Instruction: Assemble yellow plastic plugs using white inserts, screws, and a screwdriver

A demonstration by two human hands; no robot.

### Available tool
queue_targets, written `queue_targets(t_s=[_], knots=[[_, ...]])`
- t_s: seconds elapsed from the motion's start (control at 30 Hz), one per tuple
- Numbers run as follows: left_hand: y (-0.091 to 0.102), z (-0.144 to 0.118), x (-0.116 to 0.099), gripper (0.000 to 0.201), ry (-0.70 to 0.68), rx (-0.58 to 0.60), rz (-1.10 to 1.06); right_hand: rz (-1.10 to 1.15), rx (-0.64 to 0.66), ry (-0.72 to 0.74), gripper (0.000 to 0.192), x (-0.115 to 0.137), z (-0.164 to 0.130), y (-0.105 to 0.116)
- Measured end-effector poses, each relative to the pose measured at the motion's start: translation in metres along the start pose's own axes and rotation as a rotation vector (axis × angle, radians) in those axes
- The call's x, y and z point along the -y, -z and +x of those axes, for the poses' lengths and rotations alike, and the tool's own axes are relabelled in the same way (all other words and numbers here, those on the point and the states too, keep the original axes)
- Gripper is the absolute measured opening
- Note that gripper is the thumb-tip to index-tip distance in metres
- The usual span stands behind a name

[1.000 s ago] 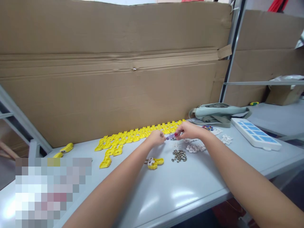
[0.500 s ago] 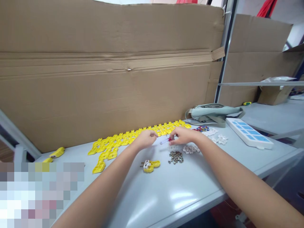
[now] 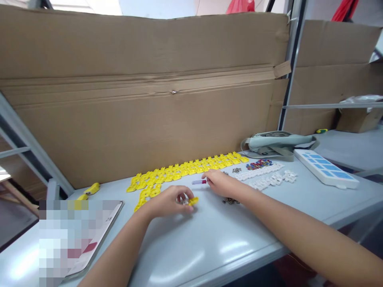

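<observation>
My left hand (image 3: 172, 201) has its fingers closed around a plug (image 3: 193, 201) with a yellow shell and white insert, just over the tabletop. The fingers hide much of it. To its right and farther back, my right hand (image 3: 220, 183) pinches the red end of a small screwdriver (image 3: 197, 182), whose pale purple, see-through handle points left. Small metal parts (image 3: 231, 201) lie partly hidden behind the right forearm. Rows of yellow plug shells (image 3: 179, 170) stretch along the back of the table, some near the left wrist.
White plastic parts (image 3: 263, 183) and red and blue small pieces (image 3: 259, 164) lie on the right. Beyond them are a pale green bag (image 3: 272, 142) and a white case with blue panels (image 3: 326, 169). Yellow plugs (image 3: 92, 188) sit far left. Cardboard (image 3: 149, 127) stands behind the table.
My left hand has come down toward me and taken hold of the yellow and white plug that lay on the table. My right hand still has the screwdriver. The view has shifted left.
</observation>
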State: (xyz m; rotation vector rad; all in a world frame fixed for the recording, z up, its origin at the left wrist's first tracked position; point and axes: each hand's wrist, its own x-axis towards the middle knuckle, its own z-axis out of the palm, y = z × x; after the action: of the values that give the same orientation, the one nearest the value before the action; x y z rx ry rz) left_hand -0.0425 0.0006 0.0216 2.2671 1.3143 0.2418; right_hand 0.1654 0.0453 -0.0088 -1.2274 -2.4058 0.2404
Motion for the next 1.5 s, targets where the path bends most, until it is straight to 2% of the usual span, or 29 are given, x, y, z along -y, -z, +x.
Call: queue_targets(t_s=[0.13,0.2,0.27,0.37,0.43,0.57,0.63,0.7,0.83,0.9,0.97,1.17,1.3,1.4,1.5], knots=[[0.005,0.0,0.007,0.028,0.18,-0.252,-0.269,-0.062,0.027,-0.188,0.021,0.016,-0.006,-0.007],[0.003,0.002,0.007,0.031,0.24,-0.389,-0.491,-0.104,0.061,-0.205,0.019,0.021,-0.008,-0.008],[-0.001,0.006,0.005,0.032,0.262,-0.461,-0.753,-0.126,0.083,-0.198,0.018,0.022,-0.009,-0.008],[-0.007,0.009,0.001,0.025,0.264,-0.448,-1.086,-0.122,0.087,-0.177,0.013,0.02,-0.008,-0.004],[-0.01,0.01,-0.003,0.018,0.269,-0.44,-1.209,-0.093,0.025,-0.114,0.011,0.019,-0.008,0.001],[-0.017,0.012,-0.012,0.013,0.256,-0.394,-1.297,0.014,-0.163,0.107,0.033,0.025,-0.008,0.011],[-0.023,0.014,-0.017,0.015,0.209,-0.356,-1.313,0.006,-0.149,0.138,0.036,0.029,-0.007,0.011],[-0.031,0.016,-0.022,0.017,0.153,-0.34,-1.302,-0.041,-0.07,0.104,0.039,0.032,-0.006,0.009],[-0.044,0.018,-0.023,0.025,0.092,-0.321,-1.095,-0.053,0.086,0.054,0.039,0.026,-0.005,0.007],[-0.045,0.018,-0.022,0.03,0.078,-0.291,-0.944,-0.041,0.086,0.073,0.039,0.021,-0.004,0.006],[-0.045,0.018,-0.021,0.033,0.072,-0.275,-0.881,-0.019,0.059,0.093,0.039,0.017,-0.003,0.004],[-0.047,0.022,-0.022,0.034,0.101,-0.261,-1.049,0.028,-0.013,0.145,0.035,0.019,0.002,-0.001],[-0.048,0.025,-0.014,0.031,0.187,-0.318,-1.073,-0.024,-0.035,0.13,0.031,0.023,0.002,0.001],[-0.04,0.024,-0.006,0.032,0.193,-0.367,-0.899,-0.015,-0.003,0.073,0.03,0.021,0.001,0.002],[-0.023,0.019,0.0,0.037,0.161,-0.418,-0.53,0.014,0.002,0.085,0.032,0.015,-0.001,0.005]])
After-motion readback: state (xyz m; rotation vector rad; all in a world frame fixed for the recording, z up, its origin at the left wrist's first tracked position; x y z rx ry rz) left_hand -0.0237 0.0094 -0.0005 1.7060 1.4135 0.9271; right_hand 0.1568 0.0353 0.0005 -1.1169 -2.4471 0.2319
